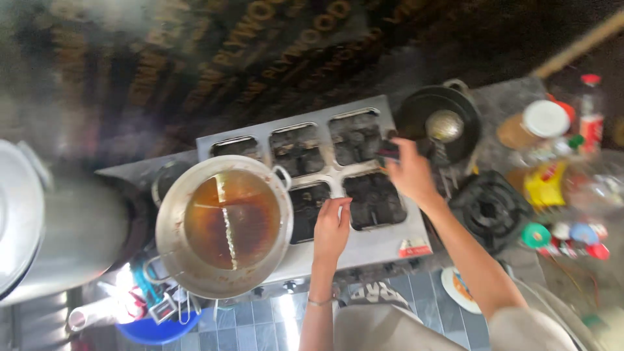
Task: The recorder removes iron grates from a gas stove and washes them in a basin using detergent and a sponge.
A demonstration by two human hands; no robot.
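Head view, looking down on a steel charcoal stove [380,244] with six square wells of dark coals. The left hand [332,227] lies flat, fingers together and holding nothing, its fingertips on the steel divider at the rim of the lower middle well [311,211]. The right hand [408,170] reaches toward 1 o'clock and seems to pinch a small dark tool [389,153] at the edge of the upper right well – motion blur makes the grip uncertain.

A wide metal pot [224,224] of brown liquid sits over the lower left well, at 9 o'clock of the left hand; its handle is just beside the fingers. A black pan [437,123] holding a metal ladle [444,125] stands at 1 o'clock of the stove, a gas burner [491,211] at 3 o'clock, and bottles and jars [552,130] crowd the far right.

Likely hazards: if the coals are lit, the left fingertips on the divider risk a burn; a nudge to the pot's handle could slop liquid onto the coals; the right forearm, crossing above the lower right well, could brush hot steel.

Open room lies chiefly along the stove's near edge – the bare steel strip at 6 o'clock – while the left and right flanks are closed by pot and burner.
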